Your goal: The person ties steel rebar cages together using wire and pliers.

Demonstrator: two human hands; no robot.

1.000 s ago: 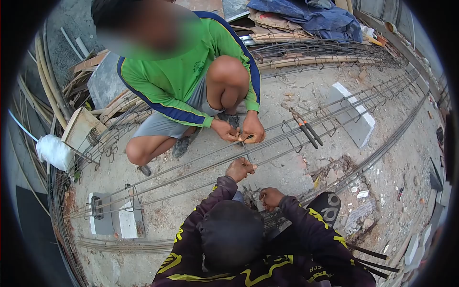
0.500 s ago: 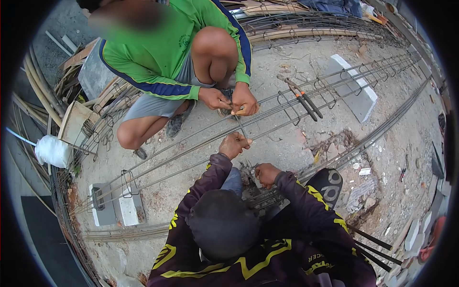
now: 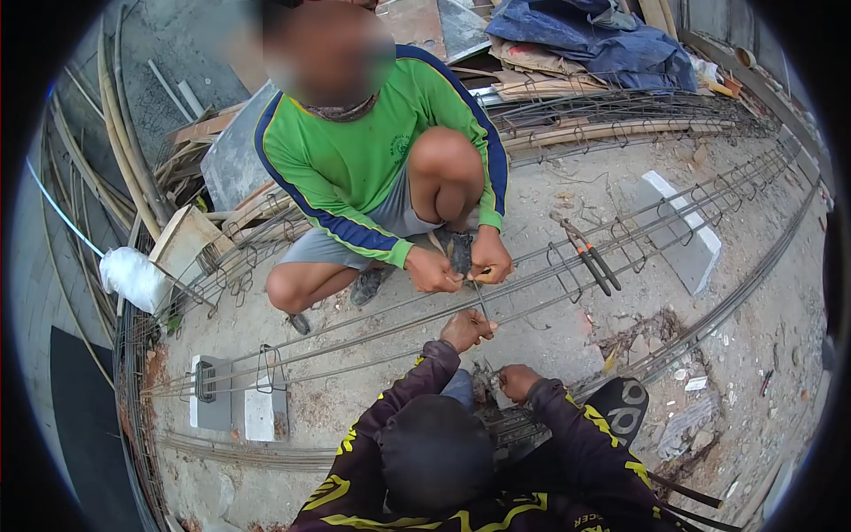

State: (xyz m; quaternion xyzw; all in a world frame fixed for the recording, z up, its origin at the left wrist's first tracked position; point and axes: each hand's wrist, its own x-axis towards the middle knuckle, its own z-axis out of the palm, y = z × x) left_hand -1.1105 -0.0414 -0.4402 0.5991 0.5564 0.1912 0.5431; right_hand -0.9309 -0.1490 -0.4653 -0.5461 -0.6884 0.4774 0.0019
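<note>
Left hand (image 3: 464, 330) pinching near end of thin grey steel rod (image 3: 480, 301), which runs toward 12 across long grey steel bars (image 3: 397, 329). Co-worker's fingertips (image 3: 456, 277), overlapping before, now slightly parted; far end looks less covered. Right hand (image 3: 519, 383) at 4, curled; contents unclear.

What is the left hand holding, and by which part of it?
The left hand holds a thin rod, seemingly by its near end.

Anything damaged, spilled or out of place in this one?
Yes, the ground: a broken patch with loose rubble interrupts the flatter surface, out to the right of the right hand. Less odd, the pincers lie across the steel bars, perhaps just set down there. No spill is visible.
</note>
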